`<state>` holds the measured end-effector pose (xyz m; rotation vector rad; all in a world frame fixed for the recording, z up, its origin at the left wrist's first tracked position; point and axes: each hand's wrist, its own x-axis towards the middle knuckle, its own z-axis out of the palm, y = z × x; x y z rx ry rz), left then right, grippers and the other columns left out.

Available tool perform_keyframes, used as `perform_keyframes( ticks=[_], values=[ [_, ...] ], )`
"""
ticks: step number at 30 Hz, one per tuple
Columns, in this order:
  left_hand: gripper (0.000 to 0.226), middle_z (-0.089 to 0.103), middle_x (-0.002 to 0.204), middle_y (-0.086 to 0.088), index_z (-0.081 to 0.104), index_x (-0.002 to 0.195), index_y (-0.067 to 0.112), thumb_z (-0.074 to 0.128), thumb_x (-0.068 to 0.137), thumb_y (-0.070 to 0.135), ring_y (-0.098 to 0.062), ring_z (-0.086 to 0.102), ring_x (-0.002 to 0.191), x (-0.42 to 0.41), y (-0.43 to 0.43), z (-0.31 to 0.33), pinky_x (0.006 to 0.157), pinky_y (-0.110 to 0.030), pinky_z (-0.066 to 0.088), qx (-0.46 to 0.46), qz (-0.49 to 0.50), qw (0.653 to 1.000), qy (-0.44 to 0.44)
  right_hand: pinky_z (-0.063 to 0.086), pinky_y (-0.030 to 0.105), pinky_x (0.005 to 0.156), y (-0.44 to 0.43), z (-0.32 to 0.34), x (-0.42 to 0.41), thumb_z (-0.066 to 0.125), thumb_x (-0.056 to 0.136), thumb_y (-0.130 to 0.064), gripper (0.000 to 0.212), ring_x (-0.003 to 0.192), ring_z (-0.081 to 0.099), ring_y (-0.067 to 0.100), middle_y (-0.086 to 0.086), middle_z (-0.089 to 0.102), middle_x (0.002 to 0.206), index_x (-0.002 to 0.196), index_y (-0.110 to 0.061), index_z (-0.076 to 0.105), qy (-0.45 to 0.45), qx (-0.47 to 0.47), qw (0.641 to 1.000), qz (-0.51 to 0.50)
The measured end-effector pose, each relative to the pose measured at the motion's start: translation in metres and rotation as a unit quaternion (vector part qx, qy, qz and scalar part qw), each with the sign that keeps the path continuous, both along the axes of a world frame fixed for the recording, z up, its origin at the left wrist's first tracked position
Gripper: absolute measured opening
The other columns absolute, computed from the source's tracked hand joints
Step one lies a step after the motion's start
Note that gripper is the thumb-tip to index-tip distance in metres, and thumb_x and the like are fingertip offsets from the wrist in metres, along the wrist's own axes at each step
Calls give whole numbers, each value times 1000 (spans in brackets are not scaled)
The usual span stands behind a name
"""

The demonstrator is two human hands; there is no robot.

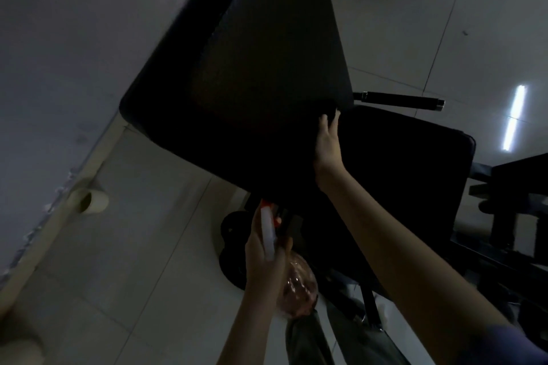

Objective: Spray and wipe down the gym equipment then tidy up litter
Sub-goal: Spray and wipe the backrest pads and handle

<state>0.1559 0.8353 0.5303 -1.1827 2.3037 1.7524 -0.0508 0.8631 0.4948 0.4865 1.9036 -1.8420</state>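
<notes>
A black padded gym bench fills the middle of the view, with its tilted back pad (252, 68) above the seat pad (400, 172). My right hand (327, 145) rests at the joint between the two pads. Its fingers are bent onto a dark bunched cloth (324, 105) that is hard to make out against the black pad. My left hand (264, 249) grips the neck of a spray bottle (298, 287), a clear pinkish one with a white and orange spray head, held just below the back pad's lower edge.
A pale cup-like roll (89, 200) lies on the tiled floor by the wall's skirting at the left. Black weight plates (232, 246) sit under the bench. A black handle bar (400, 99) sticks out to the right, and another dark frame (516, 187) stands at the right edge.
</notes>
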Motion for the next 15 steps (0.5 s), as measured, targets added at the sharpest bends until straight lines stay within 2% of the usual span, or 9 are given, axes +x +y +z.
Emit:
perform_keyframes(
  ticks=[2,3,4,6,8,9,12,14,15],
  values=[
    [54,50,132,-2,34,142,4,51,91,13,-13,48,123,-3,2,-9,83,-6,43,14,53,998,-12,14,41,119,1,-8,-9,25,103,-37,54,146,10,21,1,7,160,152,-26,3,29,29,999,-4],
    [56,50,132,-6,34,141,2,51,90,15,-19,48,124,-4,2,-12,83,-10,44,18,78,997,-17,15,40,119,3,-12,-15,25,104,-36,54,146,12,22,2,9,160,152,-24,4,21,48,999,-11],
    [55,49,130,2,33,142,10,52,90,14,-12,47,122,-4,3,-11,81,-8,43,14,74,997,-14,16,40,118,5,-14,-23,25,103,-36,54,145,15,23,4,11,159,152,-22,5,5,64,998,-14],
    [57,40,123,27,25,139,33,53,91,16,14,43,113,-2,7,-3,80,1,37,17,36,999,-2,20,41,117,10,-16,-33,23,103,-38,55,144,21,27,6,16,158,152,-19,6,-38,85,996,-13],
    [57,27,123,41,17,137,40,46,90,25,34,31,109,1,5,-1,83,9,28,34,11,999,8,22,41,116,12,-15,-39,22,103,-39,55,143,23,28,7,18,158,152,-20,7,-78,82,993,-29],
    [57,23,123,44,15,136,41,44,89,26,38,25,108,1,4,-5,83,11,24,37,7,999,4,22,42,116,12,-14,-40,22,103,-39,55,142,23,28,7,18,158,152,-20,7,-100,74,991,-44],
    [56,25,121,46,16,130,49,45,86,31,33,28,112,-3,3,-4,87,7,26,45,17,999,6,25,45,115,5,-8,-30,25,102,-40,57,141,27,31,9,20,157,152,-19,7,-137,45,986,-81],
    [53,42,117,36,27,131,46,54,92,22,20,44,106,-3,5,-4,90,-10,38,37,36,999,13,23,46,116,-2,-1,-19,27,102,-40,58,143,22,29,7,17,158,152,-21,5,-97,23,993,-64],
    [53,52,111,30,33,133,40,57,92,18,16,52,96,-4,5,-2,85,-17,44,36,46,998,17,19,46,117,-7,4,-13,28,102,-39,58,144,17,27,5,13,159,152,-23,4,-59,5,997,-47]
  ],
)
